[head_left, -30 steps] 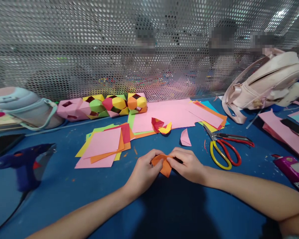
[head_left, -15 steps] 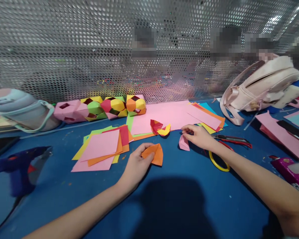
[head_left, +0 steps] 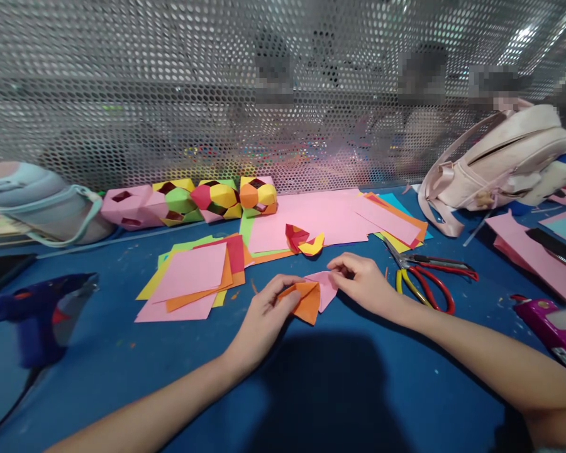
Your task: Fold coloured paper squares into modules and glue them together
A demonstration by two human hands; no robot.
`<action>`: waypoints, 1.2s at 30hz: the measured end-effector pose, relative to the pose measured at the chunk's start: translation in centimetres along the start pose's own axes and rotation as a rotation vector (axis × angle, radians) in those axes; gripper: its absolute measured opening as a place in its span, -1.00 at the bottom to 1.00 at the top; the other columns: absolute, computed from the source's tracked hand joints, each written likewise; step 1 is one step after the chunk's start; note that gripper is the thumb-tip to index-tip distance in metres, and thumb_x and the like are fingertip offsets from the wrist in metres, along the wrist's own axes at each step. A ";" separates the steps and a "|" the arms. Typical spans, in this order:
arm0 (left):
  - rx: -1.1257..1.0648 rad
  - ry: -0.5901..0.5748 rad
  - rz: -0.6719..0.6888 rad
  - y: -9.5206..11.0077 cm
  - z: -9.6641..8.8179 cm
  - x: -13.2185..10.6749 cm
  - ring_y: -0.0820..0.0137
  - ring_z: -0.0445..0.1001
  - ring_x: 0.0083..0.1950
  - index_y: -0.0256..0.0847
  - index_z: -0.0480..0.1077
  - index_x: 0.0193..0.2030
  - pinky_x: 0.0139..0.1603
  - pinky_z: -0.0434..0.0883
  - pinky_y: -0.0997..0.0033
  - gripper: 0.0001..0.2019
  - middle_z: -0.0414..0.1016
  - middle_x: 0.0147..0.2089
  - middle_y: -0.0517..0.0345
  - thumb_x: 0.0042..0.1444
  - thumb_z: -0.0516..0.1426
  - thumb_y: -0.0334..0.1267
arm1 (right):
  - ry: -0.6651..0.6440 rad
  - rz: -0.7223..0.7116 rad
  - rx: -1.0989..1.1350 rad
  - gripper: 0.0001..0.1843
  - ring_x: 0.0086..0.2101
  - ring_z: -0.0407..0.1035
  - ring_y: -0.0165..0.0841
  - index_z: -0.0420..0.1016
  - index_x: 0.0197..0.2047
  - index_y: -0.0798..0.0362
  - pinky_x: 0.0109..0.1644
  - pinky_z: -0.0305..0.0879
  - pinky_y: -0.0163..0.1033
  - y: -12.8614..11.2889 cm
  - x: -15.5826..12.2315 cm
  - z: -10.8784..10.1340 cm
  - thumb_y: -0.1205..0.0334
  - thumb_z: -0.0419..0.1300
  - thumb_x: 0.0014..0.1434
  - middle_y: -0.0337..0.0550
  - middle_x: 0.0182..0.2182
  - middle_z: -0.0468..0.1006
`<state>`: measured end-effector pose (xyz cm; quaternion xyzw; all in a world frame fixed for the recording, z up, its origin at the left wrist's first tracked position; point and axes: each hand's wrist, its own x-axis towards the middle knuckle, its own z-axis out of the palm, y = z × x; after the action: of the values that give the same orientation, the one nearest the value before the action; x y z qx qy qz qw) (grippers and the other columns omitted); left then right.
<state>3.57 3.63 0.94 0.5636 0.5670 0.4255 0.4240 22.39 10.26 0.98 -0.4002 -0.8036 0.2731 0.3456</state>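
Pinched between the thumb and fingers of my left hand (head_left: 270, 314) is a folded orange paper piece (head_left: 308, 303). My right hand (head_left: 365, 283) grips a folded pink paper piece (head_left: 327, 290) by its right side. The two pieces meet edge to edge above the blue table, the orange one partly covering the pink; whether they are joined I cannot tell. Just beyond them lie a red folded piece (head_left: 295, 238) and a yellow folded piece with red on it (head_left: 312, 245). Scissors (head_left: 427, 284) with yellow and red handles rest beyond my right forearm.
Loose coloured sheets (head_left: 188, 277) lie left, larger pink sheets (head_left: 306, 217) behind. A row of folded paper shapes (head_left: 179, 204) stands by the perforated metal screen (head_left: 170, 94). A blue glue gun (head_left: 38, 314) is at left, a backpack (head_left: 504, 160) and purple tool (head_left: 549, 330) at right.
My right hand has brought the pink piece left and down to the orange one. My left hand has moved slightly right, tilting the orange piece. The scissors are now more fully exposed.
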 end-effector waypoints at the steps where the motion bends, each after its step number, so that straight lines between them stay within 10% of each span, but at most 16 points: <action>1: 0.015 0.000 0.003 0.1 0.1 0.0 0.33 0.41 -0.21 -0.19 0.44 -0.26 -0.19 0.33 0.41 -0.79 0.47 -0.26 0.13 0.10 0.05 -0.15 | 0.007 0.001 0.001 -0.88 -0.50 0.26 -0.49 0.45 -0.35 0.11 -0.41 0.21 -0.36 -0.1 -0.1 0.1 0.44 0.11 0.03 -0.26 -0.51 0.41; 13: 0.242 0.022 0.092 -0.7 0.0 0.2 0.43 0.36 -0.40 -0.19 0.44 -0.34 -0.40 0.29 0.47 -0.82 0.46 -0.38 0.20 0.08 0.06 -0.18 | -0.022 0.082 0.083 -0.87 -0.45 0.32 -0.46 0.43 -0.26 0.11 -0.36 0.29 -0.33 -0.2 -0.8 0.5 0.36 0.11 0.10 -0.22 -0.45 0.45; 22: 0.187 0.029 0.080 -1.0 0.0 0.1 0.42 0.38 -0.38 -0.19 0.40 -0.33 -0.39 0.31 0.48 -0.85 0.46 -0.37 0.19 0.08 0.06 -0.19 | 0.264 0.008 0.076 -0.93 -0.42 0.35 -0.42 0.43 -0.32 0.07 -0.32 0.31 -0.29 -0.8 0.2 -1.8 0.32 0.13 0.11 -0.20 -0.41 0.49; 29: 0.050 -0.024 0.033 -0.4 0.5 0.2 0.40 0.43 -0.34 -0.20 0.39 -0.34 -0.33 0.38 0.46 -0.85 0.48 -0.37 0.18 0.00 0.11 -0.18 | -0.016 -0.070 0.145 -0.92 -0.45 0.31 -0.45 0.42 -0.34 0.07 -0.37 0.27 -0.34 -2.6 -1.4 0.0 0.35 0.10 0.13 -0.23 -0.47 0.42; 36: 0.004 -0.107 -0.044 0.3 0.2 0.2 0.33 0.44 -0.25 -0.20 0.45 -0.33 -0.20 0.38 0.38 -0.77 0.51 -0.32 0.15 0.09 0.04 -0.13 | -0.022 -0.277 -0.066 -0.86 -0.36 0.32 -0.39 0.41 -0.29 0.08 -0.26 0.24 -0.27 -1.8 -1.9 0.7 0.36 0.02 0.20 -0.15 -0.41 0.45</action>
<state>3.81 3.83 1.20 0.5736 0.5567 0.3843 0.4619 21.88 7.63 1.23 -0.2935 -0.8634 0.2008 0.3579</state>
